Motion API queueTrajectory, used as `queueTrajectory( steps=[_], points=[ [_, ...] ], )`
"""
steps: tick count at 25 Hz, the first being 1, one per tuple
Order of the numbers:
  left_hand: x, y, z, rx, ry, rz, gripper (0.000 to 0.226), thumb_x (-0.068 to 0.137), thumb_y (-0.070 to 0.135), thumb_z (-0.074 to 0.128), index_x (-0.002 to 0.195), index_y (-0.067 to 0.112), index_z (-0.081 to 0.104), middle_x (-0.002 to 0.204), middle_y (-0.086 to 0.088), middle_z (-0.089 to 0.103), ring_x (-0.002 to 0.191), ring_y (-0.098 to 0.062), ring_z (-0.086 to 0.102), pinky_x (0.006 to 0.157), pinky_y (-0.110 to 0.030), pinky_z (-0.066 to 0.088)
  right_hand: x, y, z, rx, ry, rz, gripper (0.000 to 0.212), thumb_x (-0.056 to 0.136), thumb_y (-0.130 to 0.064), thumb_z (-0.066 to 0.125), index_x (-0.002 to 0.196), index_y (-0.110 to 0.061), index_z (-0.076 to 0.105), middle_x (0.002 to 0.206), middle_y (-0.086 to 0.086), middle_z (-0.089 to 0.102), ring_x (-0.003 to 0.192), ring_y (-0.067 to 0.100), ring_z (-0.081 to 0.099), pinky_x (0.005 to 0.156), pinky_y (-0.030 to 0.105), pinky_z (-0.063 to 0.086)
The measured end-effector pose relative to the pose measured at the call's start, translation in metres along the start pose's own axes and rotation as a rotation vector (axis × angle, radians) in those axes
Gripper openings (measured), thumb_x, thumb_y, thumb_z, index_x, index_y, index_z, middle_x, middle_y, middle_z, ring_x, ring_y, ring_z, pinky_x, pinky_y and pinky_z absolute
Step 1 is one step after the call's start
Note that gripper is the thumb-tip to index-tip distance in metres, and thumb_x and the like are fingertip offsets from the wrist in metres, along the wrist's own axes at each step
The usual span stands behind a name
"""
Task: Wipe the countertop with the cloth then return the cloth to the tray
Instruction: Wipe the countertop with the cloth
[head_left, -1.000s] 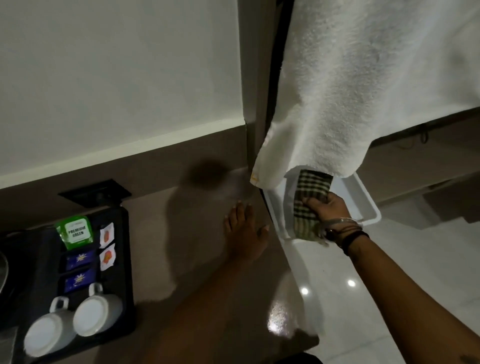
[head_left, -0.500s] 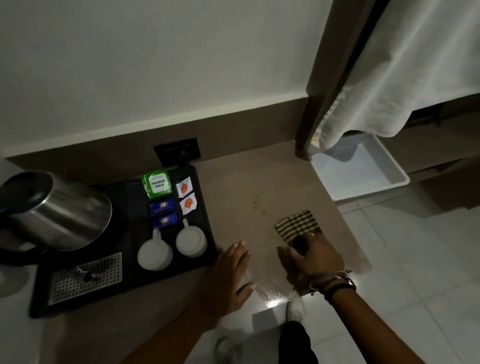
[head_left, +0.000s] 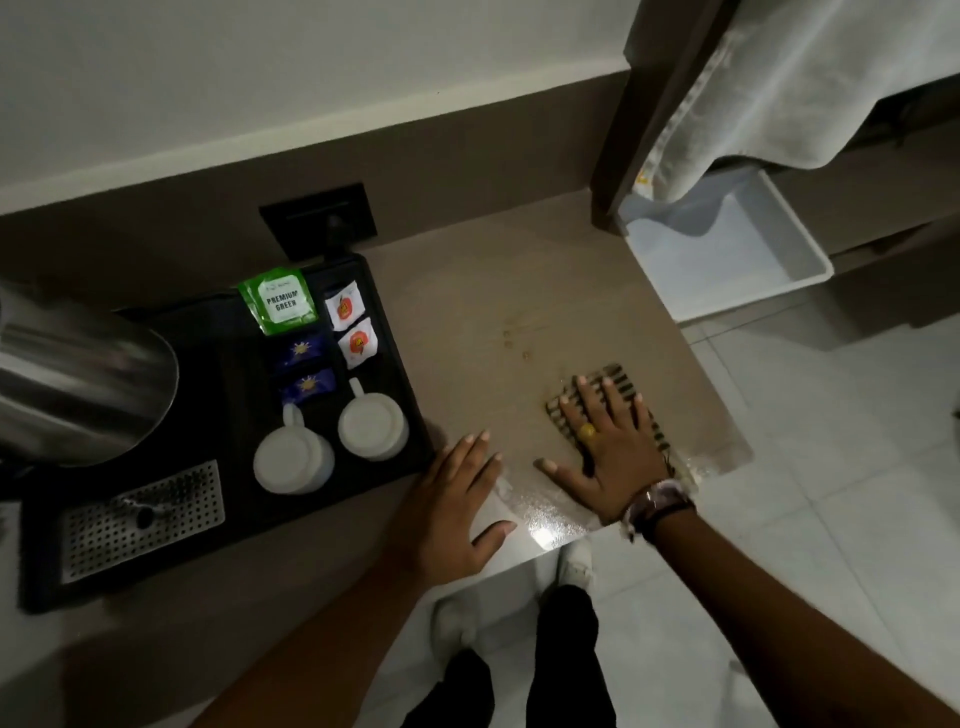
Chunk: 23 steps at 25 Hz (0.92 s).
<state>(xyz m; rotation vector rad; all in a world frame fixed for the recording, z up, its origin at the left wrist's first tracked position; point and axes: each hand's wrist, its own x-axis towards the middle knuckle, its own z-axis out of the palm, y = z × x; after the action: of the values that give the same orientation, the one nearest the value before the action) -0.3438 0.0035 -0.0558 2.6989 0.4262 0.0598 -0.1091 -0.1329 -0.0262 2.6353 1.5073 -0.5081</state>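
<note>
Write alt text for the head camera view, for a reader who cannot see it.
A person's right hand presses a checked cloth flat on a brown countertop, while the left hand rests flat beside it. A black tray with two white cups sits to the left; an empty white tray lies beyond the counter's right edge.

Bare forearms, gold ring (head_left: 587, 431) and bracelets (head_left: 655, 505) on right hand (head_left: 608, 452), black trousers (head_left: 566, 654), white shoes (head_left: 574, 561)

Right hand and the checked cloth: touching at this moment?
Touching. In the head view, the right hand lies flat with fingers spread on the checked cloth, pressing it onto the countertop.
</note>
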Motion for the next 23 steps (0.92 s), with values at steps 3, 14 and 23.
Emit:
queueTrajectory(
  steps=[3, 14, 23],
  points=[
    [0.000, 0.001, 0.003, 0.027, -0.009, -0.013, 0.079, 0.099, 0.066, 0.042, 0.159, 0.017, 0.032, 0.172, -0.007, 0.018, 0.158, -0.024, 0.012, 0.124, -0.049, 0.023, -0.025, 0.025, 0.010, 0.001, 0.036, 0.032, 0.091, 0.083, -0.089, 0.021, 0.155, -0.034, 0.033, 0.169, -0.005, 0.016, 0.155, 0.033, 0.020, 0.119, 0.068, 0.016],
    [-0.004, 0.003, -0.002, 0.000, -0.008, -0.095, 0.083, 0.091, 0.065, 0.055, 0.154, 0.011, 0.043, 0.168, -0.013, 0.026, 0.155, -0.031, 0.023, 0.115, -0.049, 0.041, 0.004, -0.048, 0.010, 0.031, 0.051, -0.212, 0.078, 0.090, -0.083, 0.020, 0.157, -0.043, 0.025, 0.171, -0.005, 0.015, 0.157, 0.031, 0.011, 0.117, 0.069, 0.014],
    [-0.002, 0.004, -0.003, 0.067, -0.050, -0.058, 0.080, 0.097, 0.074, 0.037, 0.156, 0.020, 0.039, 0.170, -0.008, 0.022, 0.156, -0.032, 0.019, 0.119, -0.046, 0.031, 0.096, 0.005, -0.043, 0.117, 0.079, 0.125, 0.082, 0.087, -0.081, 0.011, 0.159, -0.042, 0.017, 0.172, -0.001, 0.001, 0.158, 0.033, -0.003, 0.122, 0.065, -0.001]
  ],
)
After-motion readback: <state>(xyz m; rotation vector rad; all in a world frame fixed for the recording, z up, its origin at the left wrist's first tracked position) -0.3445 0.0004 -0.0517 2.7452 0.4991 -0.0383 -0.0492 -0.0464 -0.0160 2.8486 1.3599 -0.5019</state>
